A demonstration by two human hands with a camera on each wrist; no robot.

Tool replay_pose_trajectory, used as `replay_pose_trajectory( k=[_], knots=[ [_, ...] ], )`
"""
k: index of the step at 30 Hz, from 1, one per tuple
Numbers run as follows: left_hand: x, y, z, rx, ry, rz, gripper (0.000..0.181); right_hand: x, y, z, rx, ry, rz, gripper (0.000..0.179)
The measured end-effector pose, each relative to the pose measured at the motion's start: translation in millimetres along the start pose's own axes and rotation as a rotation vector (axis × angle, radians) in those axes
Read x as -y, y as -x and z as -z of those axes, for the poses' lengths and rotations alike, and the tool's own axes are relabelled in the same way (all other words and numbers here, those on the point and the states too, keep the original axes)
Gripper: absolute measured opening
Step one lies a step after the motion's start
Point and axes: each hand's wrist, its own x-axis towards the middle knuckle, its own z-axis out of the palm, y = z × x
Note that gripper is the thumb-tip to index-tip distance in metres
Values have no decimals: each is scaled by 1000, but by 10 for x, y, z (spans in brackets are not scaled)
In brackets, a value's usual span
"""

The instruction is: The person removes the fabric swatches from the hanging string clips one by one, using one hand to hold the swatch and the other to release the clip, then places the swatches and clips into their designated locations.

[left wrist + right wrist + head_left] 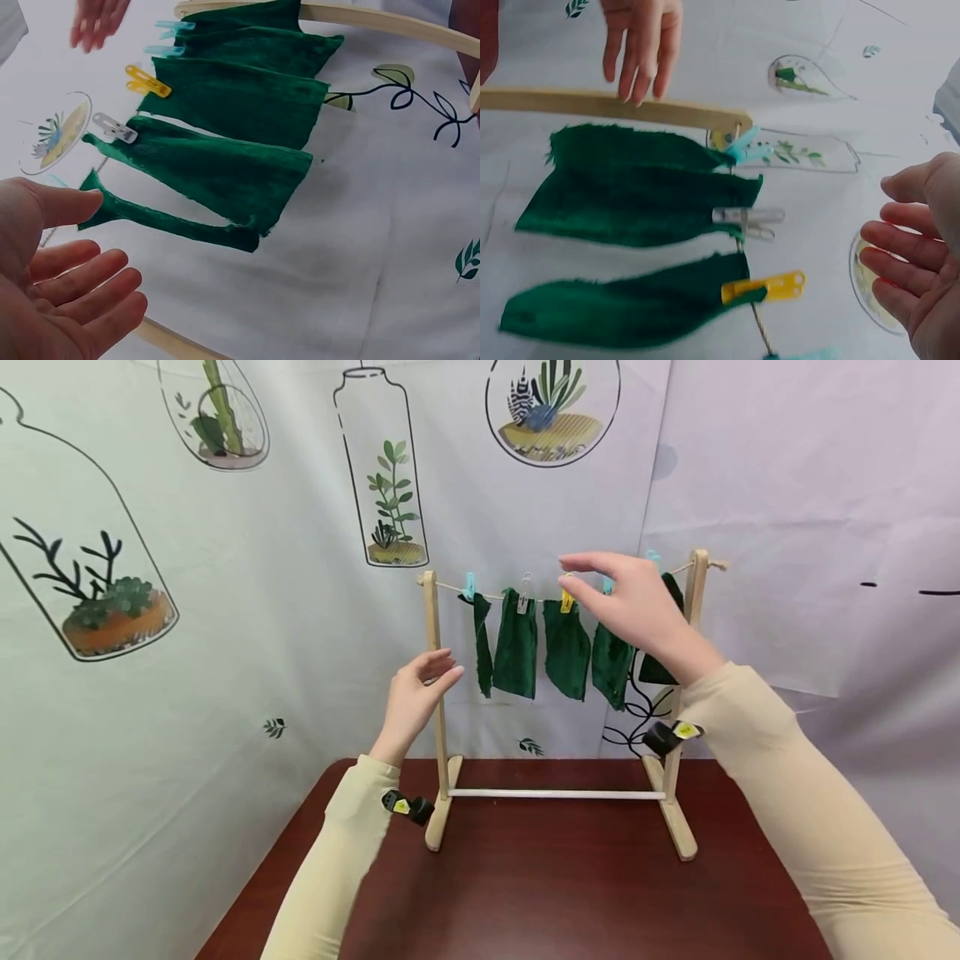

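Note:
Several dark green cloth pieces (567,652) hang from a thin rope (450,587) strung between two wooden posts. Small clothespins grip their top edges: a yellow clothespin (765,288), a clear one (746,217) and light blue ones, such as the blue clothespin (470,586) at the left end. My right hand (637,597) hovers at rope height, overlapping the right-hand cloths in the head view, its fingers relaxed and holding nothing. Beside the left post (433,627), my left hand (423,689) is raised with loose fingers and an empty palm, nearest the folded, narrow leftmost cloth (172,225).
The wooden rack stands on a dark red-brown table (555,877), its feet joined by a white bar (555,793). Behind it hangs a pale backdrop (285,610) printed with plants in glass jars. Black wrist cameras are strapped to both sleeves.

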Motion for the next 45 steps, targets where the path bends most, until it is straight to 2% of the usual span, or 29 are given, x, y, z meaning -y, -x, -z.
replay_pose_trajectory(
  k=[6, 13, 18, 23, 30, 38, 45],
  knots=[
    [50, -44, -102, -36, -1, 13, 43, 98, -257, -205, 58, -63, -31, 43],
    [80, -59, -293, -64, -26, 32, 39, 180, -514, -459, 105, -72, -60, 41],
    [98, -48, -413, -68, -33, 40, 37, 211, -650, -617, 156, -67, -88, 44],
    [122, -57, -474, -96, -58, 46, 23, 197, -722, -767, 211, -52, -102, 49],
    [179, -42, -437, -91, -65, 66, 17, 180, -754, -937, 257, 16, -72, 51],
    [166, -40, -318, -74, -72, 47, 18, 166, -794, -990, 253, -41, -114, 48],
    [206, -66, -157, -105, -75, 56, 18, 209, -847, -972, 260, -69, -113, 47]
  ],
)
